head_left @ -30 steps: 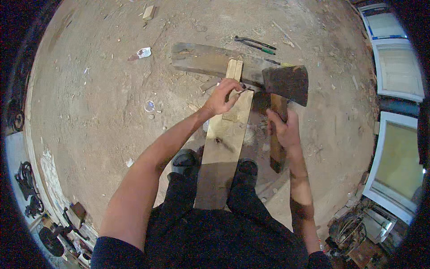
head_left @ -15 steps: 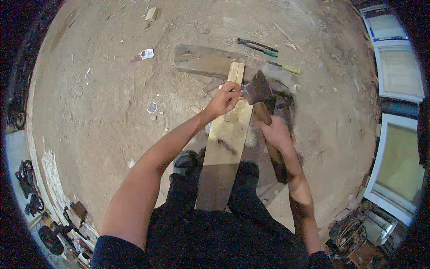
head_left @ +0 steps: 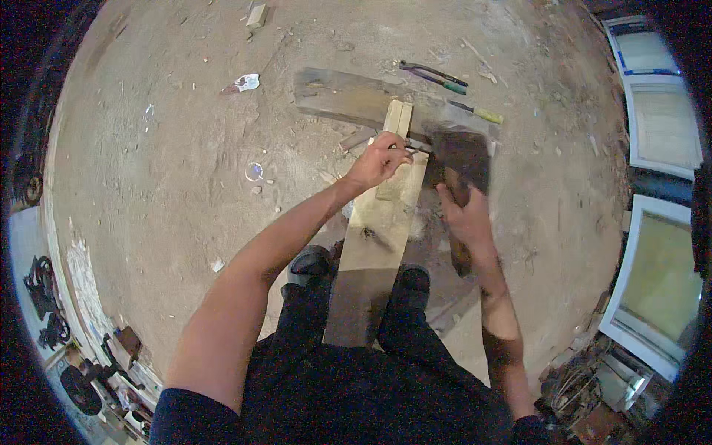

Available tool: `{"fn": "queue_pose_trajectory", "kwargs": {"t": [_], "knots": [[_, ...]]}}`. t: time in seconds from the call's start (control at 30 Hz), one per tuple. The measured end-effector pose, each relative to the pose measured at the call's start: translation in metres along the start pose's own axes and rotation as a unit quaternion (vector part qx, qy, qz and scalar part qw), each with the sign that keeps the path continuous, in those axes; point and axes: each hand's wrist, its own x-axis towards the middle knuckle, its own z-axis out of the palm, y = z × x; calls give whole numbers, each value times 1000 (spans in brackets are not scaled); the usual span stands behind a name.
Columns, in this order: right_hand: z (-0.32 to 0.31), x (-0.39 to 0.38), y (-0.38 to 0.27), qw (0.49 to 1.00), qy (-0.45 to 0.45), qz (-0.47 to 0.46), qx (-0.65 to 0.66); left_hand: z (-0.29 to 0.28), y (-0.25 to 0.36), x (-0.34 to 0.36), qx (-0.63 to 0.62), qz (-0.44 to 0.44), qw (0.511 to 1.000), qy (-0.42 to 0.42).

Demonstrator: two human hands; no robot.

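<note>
A pale wooden plank point(head_left: 366, 256) runs away from my lap between my legs, with a narrow wood strip point(head_left: 399, 115) on its far end. My left hand point(head_left: 380, 162) is closed over the strip, thumb and fingers pinching a thin dark nail point(head_left: 420, 151) that points sideways to the right. In my right hand point(head_left: 469, 221) is the wooden handle of an axe, gripped near the head. The dark axe head point(head_left: 461, 156), smeared by motion, is just right of the nail; whether they touch I cannot tell.
A weathered grey board point(head_left: 334, 93) lies crosswise on the dirt floor beyond the plank. Past it are pliers-like cutters point(head_left: 437, 77) and a yellow-handled tool point(head_left: 480, 113). A small wood block point(head_left: 256, 15) lies far off. White-framed window sashes point(head_left: 653, 274) line the right side.
The axe in my right hand has swung rightward, away from my left hand, and now shows blurred. The nail has come into sight. My left hand remains at the strip.
</note>
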Motion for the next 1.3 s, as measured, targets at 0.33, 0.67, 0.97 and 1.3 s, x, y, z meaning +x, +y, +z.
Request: {"fn": "queue_pose_trajectory", "kwargs": {"t": [0.33,0.67,0.97,1.3], "knots": [[-32,-3,-45,994,-14,0,107,-1,5,-3,21,-10,1000,5],[8,10,-5,987,-109,80,86,0,2,-2,12,14,1000,10],[0,-5,-11,997,-17,34,71,2,4,0,17,23,999,20],[-23,-8,-52,989,18,-19,145,0,-1,-4,17,7,1000,11]]}}
